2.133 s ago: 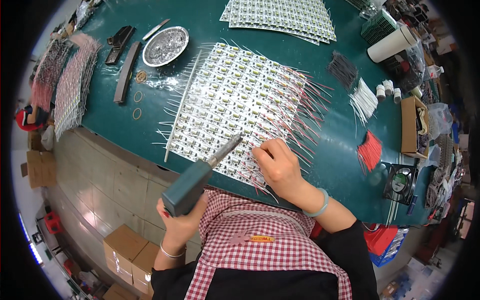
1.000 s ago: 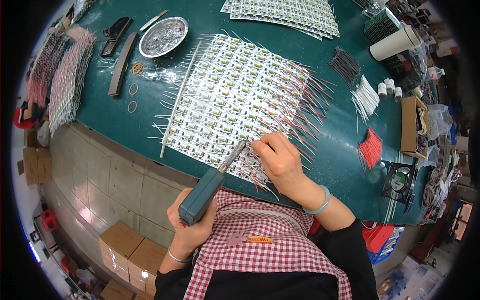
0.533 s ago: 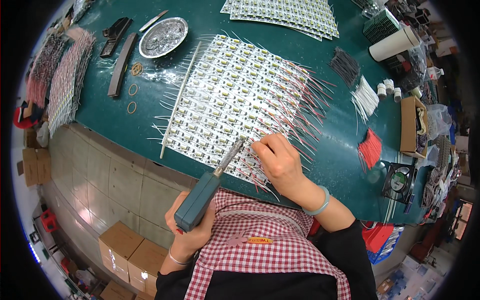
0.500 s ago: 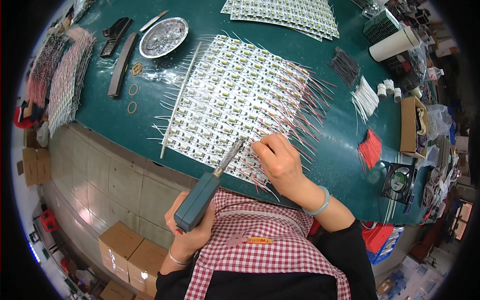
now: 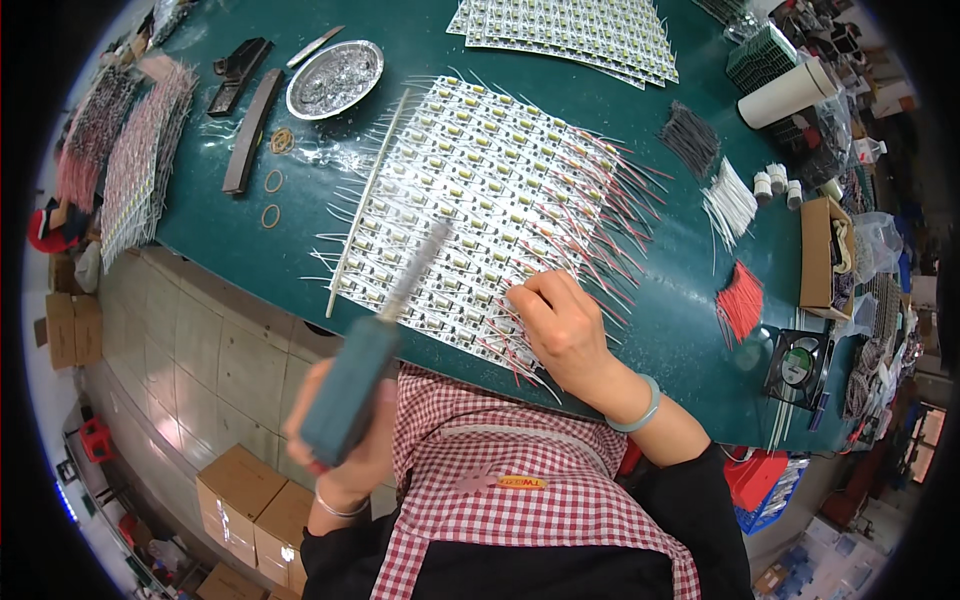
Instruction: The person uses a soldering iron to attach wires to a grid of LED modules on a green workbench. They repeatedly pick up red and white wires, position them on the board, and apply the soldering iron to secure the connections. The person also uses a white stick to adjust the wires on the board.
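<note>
My left hand [image 5: 368,452] is closed around the green handle of a soldering iron [image 5: 350,388], blurred by motion. Its pale tip points up and away over a panel of small white circuit boards [image 5: 440,150], apparently raised off it. Short white and red wires stick out along the panel's edges. On the panel's near right part rests my right hand [image 5: 565,325], thumb and forefinger pinched together among the wires. Whatever lies between those fingertips is too small to make out.
A metal dish [image 5: 335,80] of shiny scraps stands far left, beside dark holders and rubber bands [image 5: 271,216]. More board panels [image 5: 570,40] lie at the back. Bundles of black [image 5: 688,138], white [image 5: 731,203] and red wires [image 5: 740,300] lie right, near a small fan [image 5: 798,365].
My left hand has swung the soldering iron left and back, its tip moving away from my right fingertips. My right hand stays almost where it was, still pinched.
</note>
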### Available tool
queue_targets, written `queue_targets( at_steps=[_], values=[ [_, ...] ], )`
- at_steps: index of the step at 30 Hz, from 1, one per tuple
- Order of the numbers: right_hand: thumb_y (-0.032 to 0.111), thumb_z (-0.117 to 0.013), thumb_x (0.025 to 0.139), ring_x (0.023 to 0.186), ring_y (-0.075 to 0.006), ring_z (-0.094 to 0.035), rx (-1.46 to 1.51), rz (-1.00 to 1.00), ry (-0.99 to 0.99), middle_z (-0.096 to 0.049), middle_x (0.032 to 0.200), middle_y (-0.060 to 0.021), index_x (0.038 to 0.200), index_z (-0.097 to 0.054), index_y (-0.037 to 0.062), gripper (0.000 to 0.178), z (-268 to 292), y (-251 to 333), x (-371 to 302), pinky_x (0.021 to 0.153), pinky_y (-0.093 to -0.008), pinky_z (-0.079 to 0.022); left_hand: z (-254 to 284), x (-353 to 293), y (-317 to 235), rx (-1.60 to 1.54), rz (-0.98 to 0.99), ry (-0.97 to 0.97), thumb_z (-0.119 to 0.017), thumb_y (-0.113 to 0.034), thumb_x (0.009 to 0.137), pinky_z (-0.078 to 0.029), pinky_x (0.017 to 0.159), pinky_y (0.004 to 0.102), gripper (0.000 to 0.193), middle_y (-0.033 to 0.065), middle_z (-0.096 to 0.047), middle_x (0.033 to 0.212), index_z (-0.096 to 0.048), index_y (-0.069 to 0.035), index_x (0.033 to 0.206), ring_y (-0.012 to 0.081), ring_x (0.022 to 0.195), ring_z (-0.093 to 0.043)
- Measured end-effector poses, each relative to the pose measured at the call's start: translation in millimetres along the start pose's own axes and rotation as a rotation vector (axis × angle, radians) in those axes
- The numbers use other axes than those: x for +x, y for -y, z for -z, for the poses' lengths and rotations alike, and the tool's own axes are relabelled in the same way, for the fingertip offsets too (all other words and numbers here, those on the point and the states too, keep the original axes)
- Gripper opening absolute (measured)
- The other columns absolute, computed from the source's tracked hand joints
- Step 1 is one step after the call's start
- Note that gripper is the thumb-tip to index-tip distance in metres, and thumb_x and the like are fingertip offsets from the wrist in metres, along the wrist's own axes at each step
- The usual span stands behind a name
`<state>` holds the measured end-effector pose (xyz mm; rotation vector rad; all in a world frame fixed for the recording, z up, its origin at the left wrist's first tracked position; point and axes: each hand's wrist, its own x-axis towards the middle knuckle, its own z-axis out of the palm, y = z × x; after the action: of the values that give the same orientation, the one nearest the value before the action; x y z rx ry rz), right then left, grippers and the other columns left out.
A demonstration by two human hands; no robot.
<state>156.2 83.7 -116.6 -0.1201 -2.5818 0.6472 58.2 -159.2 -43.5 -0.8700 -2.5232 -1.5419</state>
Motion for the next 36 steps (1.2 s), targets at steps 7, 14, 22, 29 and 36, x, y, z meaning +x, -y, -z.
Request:
queue_targets(
  at_steps=[7, 14, 22, 29, 36],
  values=[
    [0.000, -0.066, 0.080, 0.085, -0.0274, -0.061, 0.013, 0.013, 0.002, -0.060, 0.094, -0.0096, 0.102, -0.066, 0.0023, 0.022, 0, 2, 1, 0.071, -0.0378, -0.053, 53, 101, 45, -0.118, 0.011, -0.617, -0.070, 0.004, 0.091, -0.041, 0.055, 0.0241, 0.019, 0.0093, -0.068, 0.091, -0.070, 0.009, 0.109, 0.0101, 0.059, -0.051],
    [0.000, -0.066, 0.079, 0.085, -0.0271, -0.061, 0.048, -0.013, -0.019, -0.059, 0.093, -0.0097, 0.101, -0.066, 0.0018, 0.022, 2, -4, -3, 0.071, -0.0370, -0.053, 9, 31, 25, -0.444, 0.344, -0.172, -0.075, 0.008, 0.084, -0.043, 0.052, 0.0209, 0.045, 0.0092, -0.073, 0.104, -0.065, 0.002, 0.127, 0.0065, 0.062, -0.057],
    [-0.003, -0.068, 0.078, 0.079, -0.0262, -0.061, 0.079, -0.004, -0.037, -0.058, 0.089, -0.0093, 0.099, -0.067, 0.0015, 0.021, -2, -2, -2, 0.066, -0.0374, -0.052, -4, -40, 8, -0.200, 0.374, 0.167, -0.081, 0.003, 0.080, -0.056, 0.068, 0.0289, 0.021, 0.0116, -0.076, 0.095, -0.075, 0.005, 0.100, 0.0158, 0.080, -0.071],
    [-0.002, -0.069, 0.079, 0.078, -0.0256, -0.060, 0.092, -0.005, -0.049, -0.058, 0.088, -0.0086, 0.098, -0.067, 0.0020, 0.020, -1, -2, 1, 0.065, -0.0370, -0.051, -13, -36, 6, -0.048, 0.156, 0.281, -0.078, 0.006, 0.079, -0.056, 0.067, 0.0304, 0.018, 0.0155, -0.073, 0.092, -0.073, 0.007, 0.096, 0.0232, 0.074, -0.072],
    [-0.006, -0.074, 0.076, 0.075, -0.0256, -0.061, 0.086, -0.004, -0.058, -0.060, 0.087, -0.0093, 0.097, -0.069, 0.0009, 0.023, -2, -3, 1, 0.062, -0.0369, -0.051, -17, -43, 12, -0.034, 0.127, 0.279, -0.078, 0.007, 0.078, -0.056, 0.068, 0.0318, 0.019, 0.0161, -0.073, 0.094, -0.072, 0.007, 0.096, 0.0240, 0.076, -0.072]
  ],
)
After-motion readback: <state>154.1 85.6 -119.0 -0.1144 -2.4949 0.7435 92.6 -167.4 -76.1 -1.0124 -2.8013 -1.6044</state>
